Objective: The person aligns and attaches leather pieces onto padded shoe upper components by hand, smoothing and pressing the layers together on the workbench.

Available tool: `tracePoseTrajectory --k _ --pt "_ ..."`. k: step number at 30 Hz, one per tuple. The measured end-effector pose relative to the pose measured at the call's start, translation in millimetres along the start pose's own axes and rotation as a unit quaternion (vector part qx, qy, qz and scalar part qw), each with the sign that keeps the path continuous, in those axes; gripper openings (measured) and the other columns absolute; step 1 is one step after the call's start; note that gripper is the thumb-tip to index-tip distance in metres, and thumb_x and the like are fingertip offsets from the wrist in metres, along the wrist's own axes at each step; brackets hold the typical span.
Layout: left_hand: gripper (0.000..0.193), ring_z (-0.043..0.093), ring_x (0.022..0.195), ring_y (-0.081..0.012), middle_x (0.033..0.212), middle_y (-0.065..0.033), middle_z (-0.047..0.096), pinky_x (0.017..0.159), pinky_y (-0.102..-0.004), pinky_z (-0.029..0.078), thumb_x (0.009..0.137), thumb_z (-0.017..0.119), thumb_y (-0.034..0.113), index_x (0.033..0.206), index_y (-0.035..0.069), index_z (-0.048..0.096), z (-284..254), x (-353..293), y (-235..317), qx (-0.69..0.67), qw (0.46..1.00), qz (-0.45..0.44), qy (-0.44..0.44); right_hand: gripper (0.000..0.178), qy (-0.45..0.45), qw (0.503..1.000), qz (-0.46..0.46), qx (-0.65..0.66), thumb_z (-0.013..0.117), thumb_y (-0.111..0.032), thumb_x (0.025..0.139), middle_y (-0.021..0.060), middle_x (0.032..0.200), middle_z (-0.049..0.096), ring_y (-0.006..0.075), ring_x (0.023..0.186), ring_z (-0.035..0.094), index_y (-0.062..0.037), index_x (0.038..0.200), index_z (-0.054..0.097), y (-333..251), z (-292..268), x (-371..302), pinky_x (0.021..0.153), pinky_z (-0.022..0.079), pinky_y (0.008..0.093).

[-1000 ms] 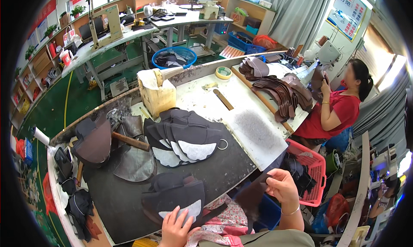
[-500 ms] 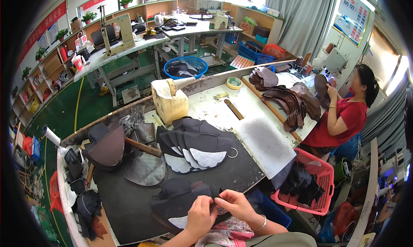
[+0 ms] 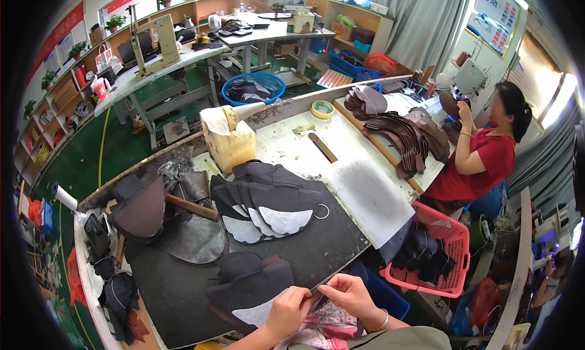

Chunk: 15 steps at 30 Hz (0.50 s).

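Note:
Just past the table's near edge, my left hand (image 3: 287, 310) is closed, its thumb and fingers pinching one side of a small dark piece (image 3: 315, 294), perhaps leather or cloth. My right hand (image 3: 353, 297) is also closed, pinching the other side; most of the piece is hidden by the fingers. Beside my left hand lies a small stack of dark shoe-upper-like pieces (image 3: 247, 283) with a whitish curved panel (image 3: 259, 313). Farther off, several similar black pieces (image 3: 274, 188) with pale grey curved panels are fanned out on the black mat (image 3: 170, 295). A metal ring (image 3: 322, 211) rests next to them.
A wooden-handled hammer (image 3: 192, 207) lies among dark pieces at left. Behind stand a yellowish glue container (image 3: 228, 144) and a tape roll (image 3: 322, 109). A pink basket (image 3: 460, 246) stands to the right, near a person in red (image 3: 478, 161) handling a brown piece.
My hands have drawn slightly apart, with the small dark piece held between them. My view has shifted a little, so the bench appears farther left. The person in red lifts the brown piece higher.

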<state>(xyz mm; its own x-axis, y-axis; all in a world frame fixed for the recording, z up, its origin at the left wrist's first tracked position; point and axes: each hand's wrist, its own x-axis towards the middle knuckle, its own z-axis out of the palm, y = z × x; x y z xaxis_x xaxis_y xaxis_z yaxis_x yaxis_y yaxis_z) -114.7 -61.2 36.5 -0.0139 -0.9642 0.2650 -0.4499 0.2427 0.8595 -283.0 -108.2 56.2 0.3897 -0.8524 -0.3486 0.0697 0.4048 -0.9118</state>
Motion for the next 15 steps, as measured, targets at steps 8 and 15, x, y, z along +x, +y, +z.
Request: tracePoseTrajectory --k 8,15 --pt "0.018 0.06 0.06 -0.0227 0.071 -0.0097 0.058 0.051 -0.033 0.048 0.067 0.073 0.001 0.077 0.002 0.058 -6.3 6.2 -2.2 0.07 0.997 0.016 0.041 0.014 -0.007 0.999 0.036 -0.015 0.065 -0.01 0.087 -0.0025 0.061 0.054 0.0024 0.049 0.045 -0.0024 0.079 0.057 -14.6 8.2 4.1 0.043 0.032 0.0183" --pt "0.034 0.065 0.071 -0.0139 0.081 -0.008 0.061 0.064 -0.0263 0.054 0.069 0.081 0.012 0.091 -0.003 0.06 -23.2 13.0 7.9 -0.142 0.982 -0.11 -0.052 0.02 -0.045 0.999 0.001 -0.022 0.066 -0.017 0.087 -0.0068 0.063 0.053 -0.0015 0.056 0.044 -0.0049 0.075 0.057 16.3 11.6 19.4 0.046 0.03 0.017"
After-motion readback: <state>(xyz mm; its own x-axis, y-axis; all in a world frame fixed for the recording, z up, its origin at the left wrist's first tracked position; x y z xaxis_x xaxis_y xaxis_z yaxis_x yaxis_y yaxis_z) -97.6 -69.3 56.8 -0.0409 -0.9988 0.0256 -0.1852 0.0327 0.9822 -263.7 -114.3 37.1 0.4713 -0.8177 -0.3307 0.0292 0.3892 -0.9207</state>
